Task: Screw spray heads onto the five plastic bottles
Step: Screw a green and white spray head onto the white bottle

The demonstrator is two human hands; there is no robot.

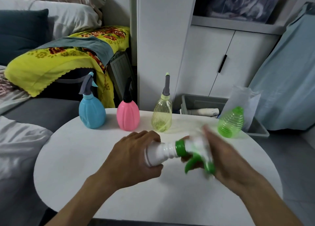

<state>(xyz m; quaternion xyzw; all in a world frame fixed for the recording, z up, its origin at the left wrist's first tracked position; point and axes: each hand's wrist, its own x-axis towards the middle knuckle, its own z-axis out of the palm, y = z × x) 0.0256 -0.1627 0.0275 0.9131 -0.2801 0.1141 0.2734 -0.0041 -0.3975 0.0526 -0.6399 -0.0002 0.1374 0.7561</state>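
My left hand (136, 157) grips a white bottle (160, 155) held sideways above the round white table (85, 183). Around the white-and-green spray head (196, 155) at the bottle's neck sits my right hand (221, 161), blurred by motion; the green collar touches the neck. At the back of the table stand a blue bottle (92, 111), a pink bottle (127, 114) and a pale yellow bottle (162, 116), each with a spray head on top. A green ribbed bottle (231, 123) stands at the right without a head.
A grey bin (201, 103) with paper cups and a clear bag sits behind the table on the right. A sofa with a yellow flowered blanket (51, 62) lies to the left. White cabinets stand behind.
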